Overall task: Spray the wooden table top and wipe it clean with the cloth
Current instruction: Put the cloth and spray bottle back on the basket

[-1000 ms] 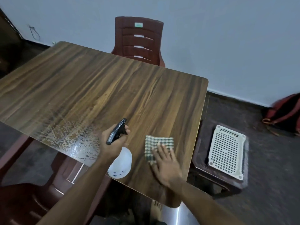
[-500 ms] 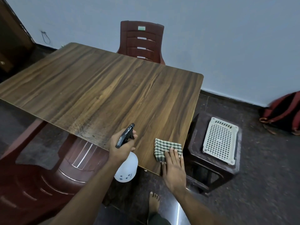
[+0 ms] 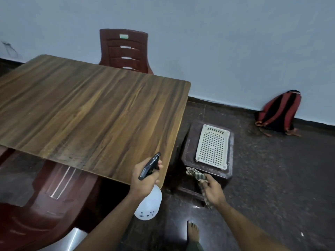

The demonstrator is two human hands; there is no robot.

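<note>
Now left hand (image 3: 145, 178) gripping spray bottle (image 3: 149, 203), right hand (image 3: 213, 192) apparently pinching checked cloth (image 3: 196, 175), off table (image 3: 90, 109).

A single head-worn camera looks forward and steeply down from just off the near right corner of the wooden table top (image 3: 94, 113). It faces the far wall (image 3: 217, 42), close above both forearms, taking in floor (image 3: 281, 178) beyond the table's right edge.

Chair (image 3: 125, 51) behind table (image 3: 94, 113); stool (image 3: 208, 171) right of table, tray (image 3: 213, 146) on stool.
</note>
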